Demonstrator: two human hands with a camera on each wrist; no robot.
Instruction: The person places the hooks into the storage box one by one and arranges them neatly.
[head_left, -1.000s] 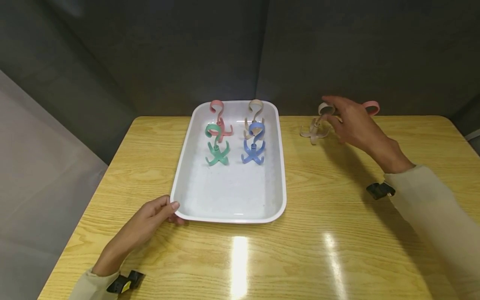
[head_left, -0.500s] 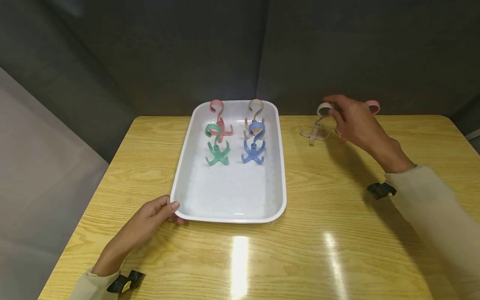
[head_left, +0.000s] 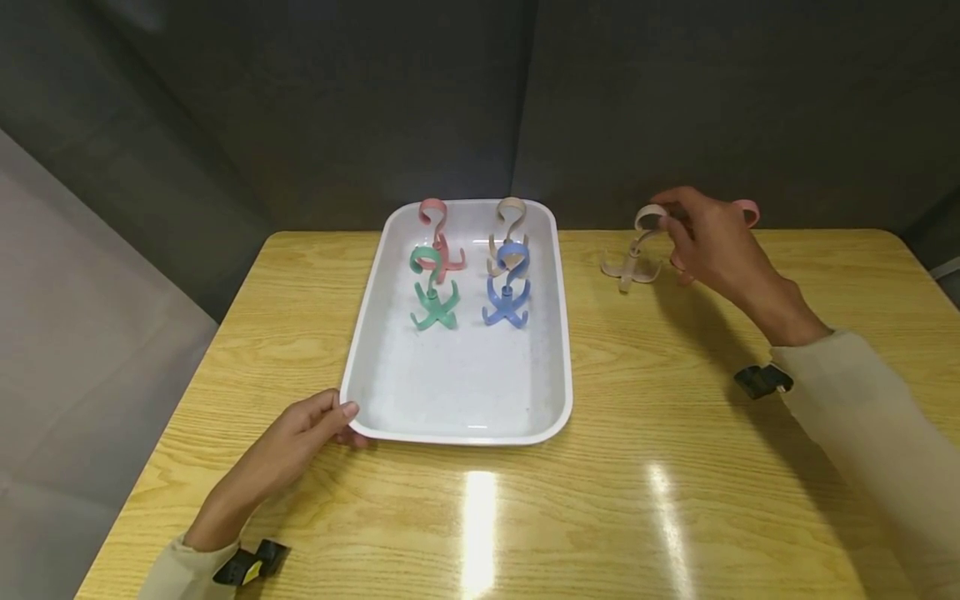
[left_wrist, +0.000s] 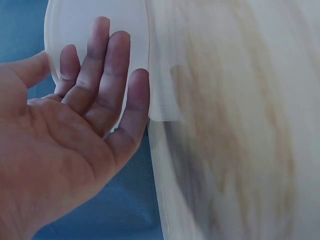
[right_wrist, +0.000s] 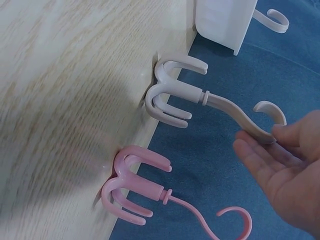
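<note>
My left hand [head_left: 288,442] holds the near left corner of a white tray [head_left: 567,358], thumb on the rim and fingers beneath it. In the left wrist view, the fingers [left_wrist: 115,70] lie against the tray's outer side. My right hand [head_left: 720,250] pinches the curved top of a beige multi-prong hook [right_wrist: 185,91] between thumb and fingers. That hook stands upright, its pronged base on the table. Just right of it a pink hook [right_wrist: 142,185] stands on the table. In the head view, my right hand hides all but that pink hook's curl [head_left: 748,210].
Inside the tray stand a pink hook [head_left: 442,258], a beige hook [head_left: 512,218], a green hook [head_left: 435,310] and a blue hook [head_left: 507,307]. The wooden table [head_left: 637,400] ends at the dark curtain [head_left: 637,108] behind.
My right hand's fingers have drawn in around the beige hook's curl and shifted slightly right. The left hand and the tray look almost the same.
</note>
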